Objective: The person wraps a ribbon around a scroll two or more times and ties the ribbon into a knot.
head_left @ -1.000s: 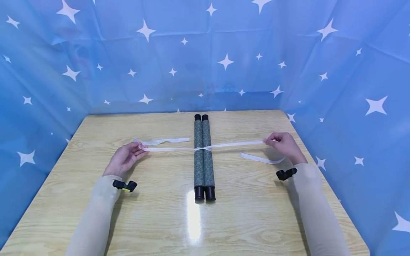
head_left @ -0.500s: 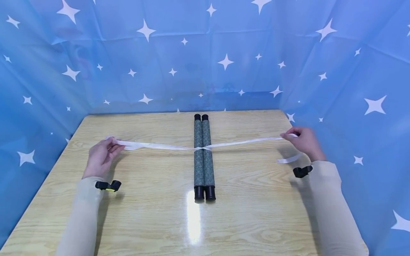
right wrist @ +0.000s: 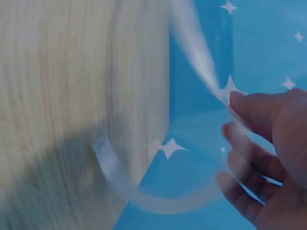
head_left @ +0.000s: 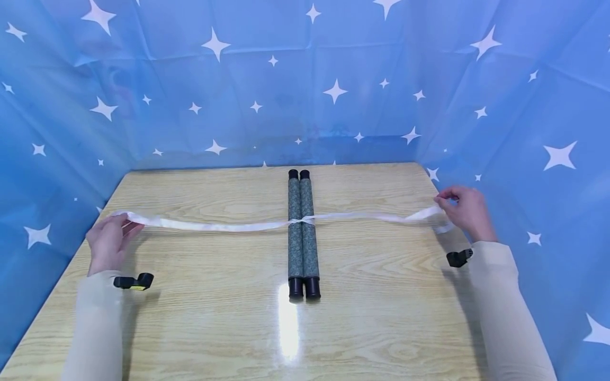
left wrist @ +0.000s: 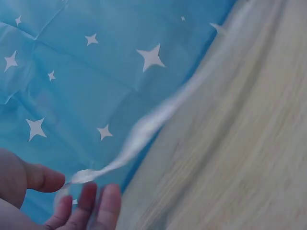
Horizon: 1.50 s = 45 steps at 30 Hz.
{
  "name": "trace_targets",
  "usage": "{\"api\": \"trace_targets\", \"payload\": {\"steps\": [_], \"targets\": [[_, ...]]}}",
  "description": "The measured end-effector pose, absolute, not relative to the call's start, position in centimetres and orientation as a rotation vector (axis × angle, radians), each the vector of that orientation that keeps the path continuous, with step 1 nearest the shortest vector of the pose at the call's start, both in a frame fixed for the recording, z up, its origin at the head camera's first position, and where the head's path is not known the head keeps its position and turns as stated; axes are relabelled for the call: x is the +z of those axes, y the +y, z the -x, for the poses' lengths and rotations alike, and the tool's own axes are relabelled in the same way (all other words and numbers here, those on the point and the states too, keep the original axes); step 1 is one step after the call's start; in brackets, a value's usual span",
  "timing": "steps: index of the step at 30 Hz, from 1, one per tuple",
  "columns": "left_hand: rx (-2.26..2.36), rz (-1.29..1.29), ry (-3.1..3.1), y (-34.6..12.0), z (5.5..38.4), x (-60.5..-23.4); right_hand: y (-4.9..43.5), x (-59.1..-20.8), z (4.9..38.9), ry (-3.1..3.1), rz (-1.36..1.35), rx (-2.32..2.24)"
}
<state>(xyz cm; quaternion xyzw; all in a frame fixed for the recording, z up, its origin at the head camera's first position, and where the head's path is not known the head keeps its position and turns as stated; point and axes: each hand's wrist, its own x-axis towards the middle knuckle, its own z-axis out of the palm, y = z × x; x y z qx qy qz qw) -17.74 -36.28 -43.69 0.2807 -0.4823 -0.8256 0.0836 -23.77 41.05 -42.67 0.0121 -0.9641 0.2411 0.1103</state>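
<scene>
Two grey-green rolls (head_left: 303,243) with black end knobs lie side by side on the table, looking like a rolled-up scroll. A white ribbon (head_left: 214,227) crosses round their middle and sags out to both sides. At the table's left edge, my left hand (head_left: 108,241) has fingers apart, the ribbon (left wrist: 144,132) passing between thumb and fingertips. My right hand (head_left: 468,211), past the right edge, has the ribbon's other side (right wrist: 194,52) running by its thumb. A visible gap separates that thumb from the fingers. The right tail (right wrist: 165,205) curves below the hand, blurred.
The wooden table (head_left: 229,328) has a blue star-printed curtain (head_left: 267,121) behind it and at both sides. Small black cameras (head_left: 133,281) sit on both wrists. A bright light reflection (head_left: 288,328) shows on the tabletop in front of the rolls.
Both hands have moved outward, the left much farther. The ribbon was drawn out taut and straight; now it sags on both sides. The rolls have stayed in place.
</scene>
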Motion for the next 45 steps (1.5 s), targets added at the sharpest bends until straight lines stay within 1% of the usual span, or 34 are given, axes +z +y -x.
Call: {"api": "trace_targets", "payload": {"steps": [3, 5, 8, 11, 18, 26, 30, 33, 41, 45], "targets": [[-2.205, -0.981, -1.704, -36.0, 17.8, -43.7, 41.0, -43.0, 23.8, -2.841, -0.061, 0.688], [-1.982, -1.033, -1.929, -35.5, 18.0, -43.8, 40.6, -43.1, 23.9, -2.855, -0.059, 0.697], [-1.669, -0.995, -2.192, -34.2, 18.1, -44.0, 39.8, -43.3, 23.9, -2.897, -0.055, 0.735], [-1.483, -0.841, -2.353, -32.1, 18.2, -44.3, 38.5, -43.6, 23.8, -2.945, -0.048, 0.800], [-1.476, -0.395, -2.646, -25.9, 18.8, -44.4, 35.4, -44.9, 24.0, -2.976, -0.087, 0.796], [-1.506, -0.106, -2.917, -20.0, 20.0, -45.4, 33.3, -45.0, 23.6, -3.013, -0.067, 0.792], [-1.457, -0.004, -3.014, -17.4, 20.6, -46.1, 33.2, -45.0, 23.5, -3.075, 0.022, 0.736], [-1.398, 0.022, -3.072, -15.8, 21.1, -46.4, 33.3, -44.9, 23.5, -3.152, 0.138, 0.700], [-1.111, -0.030, -3.208, -13.0, 22.1, -46.7, 33.6, -45.1, 23.7, -3.281, 0.497, 0.583], [-0.893, -0.047, -3.261, -12.1, 22.5, -46.7, 33.8, -45.5, 23.8, -3.319, 0.542, 0.569]]}}
